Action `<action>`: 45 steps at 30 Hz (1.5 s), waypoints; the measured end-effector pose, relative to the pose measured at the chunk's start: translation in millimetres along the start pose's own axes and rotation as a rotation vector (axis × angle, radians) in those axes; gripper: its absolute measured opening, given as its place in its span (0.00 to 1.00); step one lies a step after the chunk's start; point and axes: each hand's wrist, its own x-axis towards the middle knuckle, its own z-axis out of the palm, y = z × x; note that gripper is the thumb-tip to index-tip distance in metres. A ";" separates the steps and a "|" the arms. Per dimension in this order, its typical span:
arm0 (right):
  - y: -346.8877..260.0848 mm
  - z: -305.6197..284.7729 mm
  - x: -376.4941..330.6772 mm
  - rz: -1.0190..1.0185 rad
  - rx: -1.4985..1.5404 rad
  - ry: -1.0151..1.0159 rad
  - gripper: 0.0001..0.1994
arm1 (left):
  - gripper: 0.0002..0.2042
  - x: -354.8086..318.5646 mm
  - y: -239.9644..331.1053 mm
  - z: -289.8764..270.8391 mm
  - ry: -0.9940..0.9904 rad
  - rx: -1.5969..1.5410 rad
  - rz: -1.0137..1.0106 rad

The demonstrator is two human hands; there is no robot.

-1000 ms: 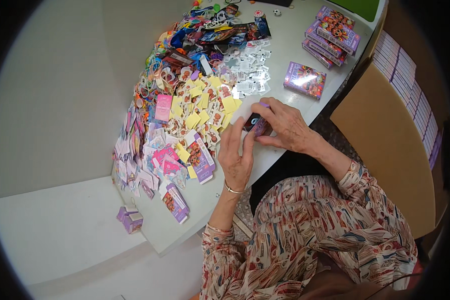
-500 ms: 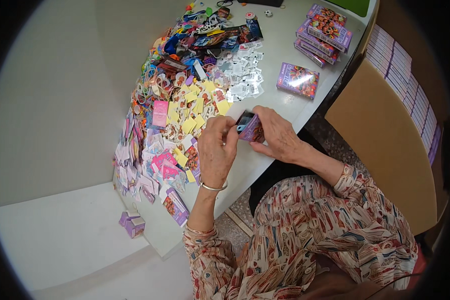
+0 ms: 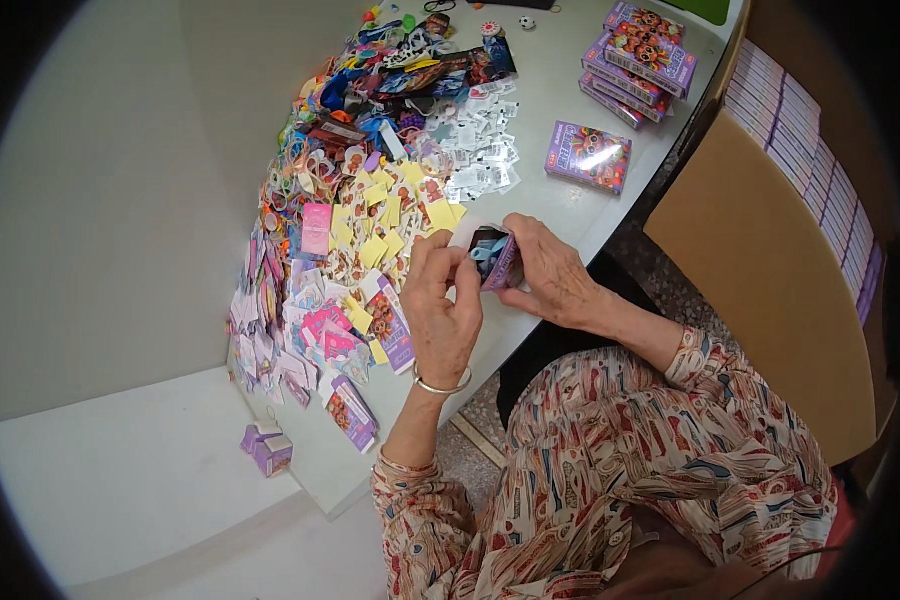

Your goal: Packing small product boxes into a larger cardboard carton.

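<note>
Over the table's front edge I hold a small purple printed box point(image 3: 510, 268) with its open end turned up and to the left. My right hand point(image 3: 553, 272) grips it from the right, fingers along the far side and thumb on the near side. A light blue item point(image 3: 488, 250) shows inside the box's dark opening; I cannot make out its kind. My left hand point(image 3: 444, 310), a bangle on its wrist, has its thumb and fingers closed at the box's open edge, beside a white flap point(image 3: 464, 232). Its fingertips are partly hidden.
Left of my hands spreads a heap of yellow cards point(image 3: 375, 250), white packets point(image 3: 480, 150) and colourful trinkets point(image 3: 340, 95). Flat purple cartons point(image 3: 390, 325) lie nearby. Closed purple boxes point(image 3: 640, 60) are stacked far right, with one single box point(image 3: 588, 157) nearer. A cardboard carton point(image 3: 760, 270) holds many more.
The box's opening has tipped more into view, showing more of the blue item. My left hand has shifted slightly right, uncovering a flat purple carton.
</note>
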 end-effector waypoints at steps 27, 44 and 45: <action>1.3 -7.0 17.3 -0.071 -0.056 -0.045 0.38 | 0.09 -19.9 -30.2 -4.1 0.145 0.017 0.082; 8.3 -11.3 15.5 -0.159 -0.037 -0.078 0.41 | 0.15 -32.1 -24.3 4.3 0.081 0.063 0.139; 5.4 -13.3 17.6 -0.157 -0.089 -0.117 0.40 | 0.15 -32.4 -25.2 3.6 0.084 0.064 0.138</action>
